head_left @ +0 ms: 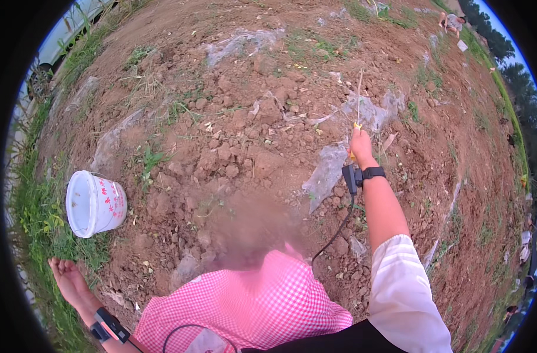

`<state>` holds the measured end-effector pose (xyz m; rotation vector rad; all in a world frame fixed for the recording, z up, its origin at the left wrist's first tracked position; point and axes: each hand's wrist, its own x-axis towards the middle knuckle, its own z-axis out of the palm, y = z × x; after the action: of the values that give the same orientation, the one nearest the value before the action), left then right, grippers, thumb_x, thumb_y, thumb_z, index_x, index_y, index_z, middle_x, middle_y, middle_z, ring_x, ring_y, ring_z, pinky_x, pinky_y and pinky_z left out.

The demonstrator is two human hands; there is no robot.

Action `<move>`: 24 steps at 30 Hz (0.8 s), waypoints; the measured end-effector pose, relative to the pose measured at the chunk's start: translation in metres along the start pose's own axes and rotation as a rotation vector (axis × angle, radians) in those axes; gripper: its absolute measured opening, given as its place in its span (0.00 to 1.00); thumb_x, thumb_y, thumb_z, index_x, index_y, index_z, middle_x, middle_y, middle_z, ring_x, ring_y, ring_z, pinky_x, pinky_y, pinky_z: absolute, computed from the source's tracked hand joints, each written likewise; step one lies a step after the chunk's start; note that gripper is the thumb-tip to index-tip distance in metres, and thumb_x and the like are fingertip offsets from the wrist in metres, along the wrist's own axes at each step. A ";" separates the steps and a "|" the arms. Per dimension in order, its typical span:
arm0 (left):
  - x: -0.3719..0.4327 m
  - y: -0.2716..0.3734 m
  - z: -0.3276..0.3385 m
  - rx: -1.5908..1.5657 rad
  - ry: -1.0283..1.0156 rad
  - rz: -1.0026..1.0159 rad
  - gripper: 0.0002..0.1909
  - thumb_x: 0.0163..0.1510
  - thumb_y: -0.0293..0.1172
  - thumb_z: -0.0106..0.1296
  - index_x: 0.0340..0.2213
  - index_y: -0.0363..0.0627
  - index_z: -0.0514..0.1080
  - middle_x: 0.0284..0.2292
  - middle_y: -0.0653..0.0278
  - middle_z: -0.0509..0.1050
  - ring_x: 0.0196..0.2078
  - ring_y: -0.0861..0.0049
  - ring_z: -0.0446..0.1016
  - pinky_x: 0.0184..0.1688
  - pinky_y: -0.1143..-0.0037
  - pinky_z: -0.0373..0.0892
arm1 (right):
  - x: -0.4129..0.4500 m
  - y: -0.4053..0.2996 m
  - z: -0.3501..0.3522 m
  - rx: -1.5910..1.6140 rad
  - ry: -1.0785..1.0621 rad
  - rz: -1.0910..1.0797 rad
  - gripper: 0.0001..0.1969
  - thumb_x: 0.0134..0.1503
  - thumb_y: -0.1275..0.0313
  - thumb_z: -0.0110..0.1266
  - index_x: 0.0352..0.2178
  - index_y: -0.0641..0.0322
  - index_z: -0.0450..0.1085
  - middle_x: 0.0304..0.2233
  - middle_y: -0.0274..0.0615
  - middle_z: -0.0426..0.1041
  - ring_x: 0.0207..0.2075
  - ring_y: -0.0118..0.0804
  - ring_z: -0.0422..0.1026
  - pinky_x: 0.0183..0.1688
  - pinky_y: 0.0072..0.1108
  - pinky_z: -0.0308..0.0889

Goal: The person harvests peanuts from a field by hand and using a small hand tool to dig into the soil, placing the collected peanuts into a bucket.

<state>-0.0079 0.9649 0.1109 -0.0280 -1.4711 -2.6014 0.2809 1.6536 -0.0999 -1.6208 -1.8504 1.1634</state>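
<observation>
My right hand [360, 143] is closed around the yellow handle of a thin, long-bladed tool [359, 97], whose tip points away from me over the soil. Torn clear plastic film [325, 172] lies on the ground beside that hand. At the lower left my left hand [68, 276] is held out with its fingers loosely curled, and nothing shows in it. A white plastic bucket [112, 203] with red writing rests tilted beyond this hand, not touching it. Both wrists wear strapped devices, and a black cable hangs from the right one.
Clods of reddish-brown soil [233, 163] cover the ground, with more plastic film [242, 42] and weeds. Grass [43, 212] borders the left side, near a parked vehicle [70, 31]. A crouching person [452, 22] is far off at the upper right, near a white container [462, 45].
</observation>
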 end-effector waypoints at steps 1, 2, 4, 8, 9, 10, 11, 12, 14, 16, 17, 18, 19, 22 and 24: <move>-0.006 0.001 -0.007 0.002 0.056 0.041 0.06 0.55 0.26 0.38 0.32 0.36 0.62 0.23 0.66 0.65 0.20 0.84 0.58 0.23 0.83 0.60 | 0.012 0.018 0.012 -0.005 0.005 -0.007 0.20 0.54 0.61 0.37 0.27 0.73 0.62 0.15 0.51 0.67 0.13 0.40 0.68 0.18 0.30 0.64; -0.013 -0.013 -0.015 -0.014 0.118 0.055 0.06 0.55 0.26 0.38 0.31 0.36 0.62 0.23 0.66 0.65 0.20 0.84 0.58 0.23 0.84 0.59 | 0.034 0.059 0.018 -0.256 -0.030 -0.132 0.19 0.54 0.62 0.36 0.27 0.73 0.62 0.18 0.54 0.68 0.15 0.46 0.69 0.20 0.31 0.64; 0.000 -0.026 -0.047 -0.047 0.162 0.037 0.05 0.55 0.26 0.38 0.30 0.37 0.62 0.23 0.67 0.65 0.19 0.84 0.58 0.23 0.84 0.59 | 0.012 0.096 0.044 -0.461 0.034 -0.228 0.19 0.54 0.63 0.35 0.28 0.73 0.63 0.21 0.58 0.69 0.21 0.55 0.69 0.24 0.34 0.65; 0.019 -0.066 -0.008 -0.148 0.084 -0.039 0.06 0.55 0.27 0.37 0.26 0.38 0.60 0.21 0.68 0.63 0.19 0.84 0.57 0.22 0.84 0.57 | -0.077 0.128 0.040 -0.288 -0.255 -0.027 0.20 0.55 0.59 0.34 0.27 0.70 0.64 0.18 0.54 0.68 0.17 0.49 0.69 0.21 0.32 0.64; 0.023 -0.071 0.008 -0.144 0.025 -0.036 0.07 0.55 0.28 0.37 0.25 0.39 0.59 0.21 0.68 0.62 0.19 0.84 0.57 0.22 0.83 0.57 | -0.127 0.130 0.033 -0.401 -0.396 -0.188 0.20 0.55 0.59 0.34 0.30 0.69 0.64 0.21 0.57 0.68 0.25 0.54 0.69 0.27 0.34 0.64; 0.020 -0.093 0.033 -0.175 0.037 -0.044 0.07 0.55 0.28 0.37 0.25 0.39 0.59 0.21 0.68 0.62 0.19 0.84 0.57 0.22 0.83 0.57 | -0.158 0.158 0.021 -0.400 -0.305 -0.225 0.20 0.55 0.59 0.34 0.32 0.68 0.64 0.25 0.59 0.67 0.31 0.58 0.67 0.33 0.36 0.62; 0.013 -0.103 0.056 -0.158 0.017 -0.063 0.06 0.55 0.28 0.38 0.28 0.38 0.60 0.21 0.68 0.62 0.20 0.85 0.57 0.23 0.84 0.57 | -0.186 0.150 0.007 -0.483 -0.382 -0.082 0.19 0.55 0.59 0.35 0.32 0.67 0.64 0.26 0.60 0.67 0.32 0.57 0.67 0.33 0.36 0.61; 0.000 -0.113 0.076 -0.145 -0.005 -0.089 0.06 0.55 0.28 0.38 0.31 0.37 0.61 0.22 0.69 0.62 0.20 0.85 0.57 0.24 0.84 0.57 | -0.188 0.136 -0.008 -0.495 -0.379 -0.090 0.19 0.55 0.59 0.35 0.32 0.67 0.64 0.26 0.60 0.67 0.32 0.57 0.67 0.33 0.36 0.61; -0.036 -0.111 0.116 0.038 0.082 -0.048 0.08 0.55 0.29 0.38 0.35 0.37 0.61 0.23 0.70 0.62 0.21 0.87 0.57 0.25 0.85 0.57 | -0.194 0.118 -0.031 -0.534 -0.322 -0.002 0.18 0.55 0.60 0.35 0.31 0.65 0.63 0.25 0.59 0.67 0.30 0.57 0.67 0.32 0.36 0.61; -0.041 -0.082 0.106 0.506 0.031 0.112 0.16 0.55 0.30 0.39 0.45 0.38 0.58 0.26 0.71 0.63 0.24 0.89 0.58 0.28 0.87 0.57 | -0.163 0.079 -0.026 -0.280 -0.204 -0.193 0.16 0.55 0.62 0.35 0.31 0.66 0.63 0.25 0.61 0.67 0.30 0.60 0.66 0.32 0.40 0.60; -0.056 -0.068 0.110 0.716 0.098 0.142 0.15 0.55 0.31 0.38 0.44 0.39 0.59 0.26 0.72 0.63 0.24 0.89 0.57 0.28 0.87 0.57 | -0.127 0.080 -0.023 -0.322 -0.135 -0.215 0.16 0.55 0.62 0.34 0.31 0.66 0.62 0.25 0.61 0.66 0.30 0.60 0.66 0.31 0.40 0.60; -0.053 -0.044 0.087 0.721 0.069 0.134 0.15 0.55 0.31 0.38 0.43 0.39 0.60 0.26 0.72 0.63 0.24 0.89 0.57 0.28 0.87 0.57 | -0.100 0.055 -0.015 -0.290 -0.058 -0.246 0.16 0.55 0.62 0.34 0.31 0.66 0.61 0.25 0.62 0.66 0.29 0.60 0.66 0.30 0.40 0.59; -0.055 -0.030 0.068 0.762 0.105 0.169 0.14 0.55 0.32 0.39 0.43 0.39 0.61 0.27 0.72 0.64 0.24 0.89 0.57 0.28 0.87 0.57 | -0.058 0.055 -0.008 -0.308 -0.013 -0.242 0.17 0.55 0.61 0.34 0.32 0.67 0.61 0.25 0.62 0.66 0.30 0.60 0.66 0.30 0.40 0.59; -0.068 -0.015 0.031 0.708 0.238 0.176 0.15 0.55 0.31 0.39 0.43 0.40 0.61 0.27 0.72 0.64 0.25 0.88 0.57 0.29 0.86 0.57 | 0.028 0.025 -0.008 -0.323 -0.215 0.144 0.20 0.55 0.60 0.35 0.27 0.70 0.63 0.23 0.58 0.68 0.29 0.53 0.69 0.33 0.35 0.64; -0.072 -0.003 0.040 0.699 0.198 0.194 0.15 0.55 0.32 0.39 0.44 0.41 0.61 0.27 0.72 0.64 0.25 0.88 0.57 0.29 0.86 0.57 | 0.016 0.070 0.029 -0.438 -0.061 0.040 0.20 0.55 0.62 0.34 0.24 0.70 0.65 0.23 0.59 0.68 0.30 0.54 0.69 0.33 0.36 0.64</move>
<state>0.0605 1.0093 0.1228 0.1536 -2.0769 -1.7667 0.2966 1.6578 -0.1759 -1.8718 -2.2378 0.8690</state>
